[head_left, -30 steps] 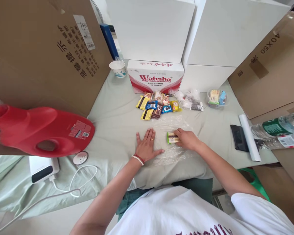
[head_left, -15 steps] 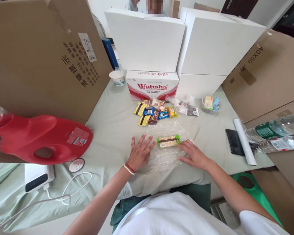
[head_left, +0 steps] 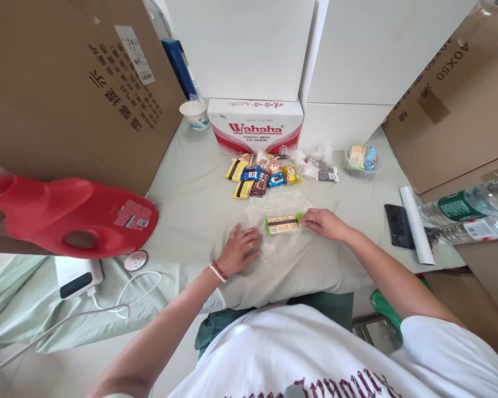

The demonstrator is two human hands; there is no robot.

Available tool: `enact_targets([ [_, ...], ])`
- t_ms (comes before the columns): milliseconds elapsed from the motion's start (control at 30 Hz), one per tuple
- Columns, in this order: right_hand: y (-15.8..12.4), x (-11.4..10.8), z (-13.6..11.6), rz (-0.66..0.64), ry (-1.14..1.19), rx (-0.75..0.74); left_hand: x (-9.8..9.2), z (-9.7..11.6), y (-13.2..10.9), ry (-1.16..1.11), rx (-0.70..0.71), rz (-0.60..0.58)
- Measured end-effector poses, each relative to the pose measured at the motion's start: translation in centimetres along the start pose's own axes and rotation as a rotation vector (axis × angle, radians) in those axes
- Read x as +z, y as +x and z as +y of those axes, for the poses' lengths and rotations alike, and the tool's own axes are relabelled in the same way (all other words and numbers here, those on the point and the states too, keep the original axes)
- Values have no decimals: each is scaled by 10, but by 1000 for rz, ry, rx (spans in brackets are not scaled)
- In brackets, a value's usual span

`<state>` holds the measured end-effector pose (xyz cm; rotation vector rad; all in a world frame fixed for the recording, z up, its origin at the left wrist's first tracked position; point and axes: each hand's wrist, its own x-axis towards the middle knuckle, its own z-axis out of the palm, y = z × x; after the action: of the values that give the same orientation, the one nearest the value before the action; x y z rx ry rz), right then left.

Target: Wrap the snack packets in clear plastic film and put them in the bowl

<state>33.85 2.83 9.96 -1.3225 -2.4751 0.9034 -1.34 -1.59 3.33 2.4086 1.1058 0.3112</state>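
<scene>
A wrapped snack bar [head_left: 283, 224] with green ends lies on a sheet of clear plastic wrap [head_left: 274, 204] in front of me. My right hand [head_left: 324, 223] is closed, its fingertips pinching the bar's right green end. To the bar's left, my left hand [head_left: 239, 252] rests flat with fingers spread, near the wrap's edge and holding nothing. Beyond the wrap sits a pile of small packaged snacks [head_left: 259, 176] in yellow, blue and brown wrappers. Crumpled clear plastic [head_left: 313, 160] lies beside that pile.
A Wahaba-style red and white water carton [head_left: 255, 130] stands at the back beneath white boxes [head_left: 240, 50]. At left are a red jug [head_left: 87, 218], a paper cup [head_left: 195, 115] and a power bank [head_left: 78, 276]. A snack bowl [head_left: 362, 160], phone [head_left: 398, 225], white roll [head_left: 416, 225] and bottles [head_left: 460, 207] are right.
My right hand has gone from loosely spread to pinching the bar's right end. My left hand stays spread on the cloth. The camera view has tilted downward.
</scene>
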Motion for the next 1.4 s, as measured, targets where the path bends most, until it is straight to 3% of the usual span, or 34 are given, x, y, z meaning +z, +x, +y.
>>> enact_targets([
  [167, 40, -14, 10, -22, 151, 115, -19, -18, 19, -128, -265, 174],
  [233, 47, -15, 13, -35, 169, 159, -25, -18, 20, -80, -179, 186],
  [333, 50, -13, 17, -41, 186, 170, -18, -3, 14, 21, 31, 89],
  [400, 51, -10, 18, -43, 198, 171, -6, 11, 10, 73, 63, 53],
  [467, 52, -8, 19, -51, 209, 171, 8, 23, 9, 102, 34, 92],
  [567, 56, -7, 21, -79, 234, 175, 19, 26, 14, 62, -81, 201],
  [667, 61, -14, 22, -122, 205, 193, 14, 10, 23, -41, -299, 288],
  [767, 70, -26, 21, -144, -4, 253, 5, -5, 35, 0, -534, 370],
  [833, 80, -32, 16, -64, -220, 331, 2, -9, 43, 76, -646, 406],
  [933, 101, -28, 6, 65, -403, 318, 3, -4, 51, 142, -729, 436],
  [1033, 127, -10, -1, 12, -411, 207, 7, 3, 56, 128, -798, 510],
  [1133, 146, 7, -5, -37, -430, 238, 11, 9, 59, 81, -810, 587],
  [1267, 152, 8, -11, -73, -446, 256, 12, 8, 65, 129, -759, 512],
  [1400, 125, 4, -30, -95, -454, 131, 10, 0, 73, 72, -737, 408],
])
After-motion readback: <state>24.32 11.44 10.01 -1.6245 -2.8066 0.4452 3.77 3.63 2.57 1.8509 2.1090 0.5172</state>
